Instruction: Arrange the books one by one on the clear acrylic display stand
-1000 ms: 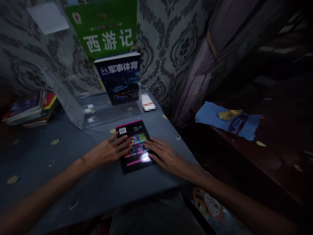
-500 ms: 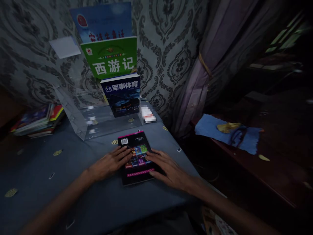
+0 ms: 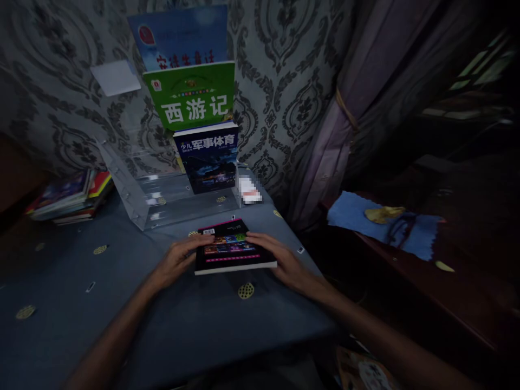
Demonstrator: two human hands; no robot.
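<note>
Between my hands is a black book (image 3: 231, 259) with a pink top edge, a barcode and rows of small coloured pictures. Its near edge is tipped up, so the white page block faces me. My left hand (image 3: 179, 260) grips the book's left side, fingers lying over the cover. On the opposite side my right hand (image 3: 280, 260) holds it the same way, thumb hidden. Beyond it stands a clear acrylic rack (image 3: 142, 214) holding a dark blue book (image 3: 211, 162), a green book (image 3: 195, 97) and a light blue book (image 3: 182, 40) in rising tiers.
Stacked books (image 3: 69, 197) lie left of the rack on the blue tablecloth (image 3: 101, 298). A blurred-out white item (image 3: 249, 189) sits at the rack's right end. Right of the table, a lower dark red surface (image 3: 406, 281) bears a blue cloth (image 3: 345, 214). A tied curtain (image 3: 325, 151) hangs behind.
My hands have moved from lying on the cover to the book's two sides. The book's near edge has risen from the table. The view has shifted slightly.
</note>
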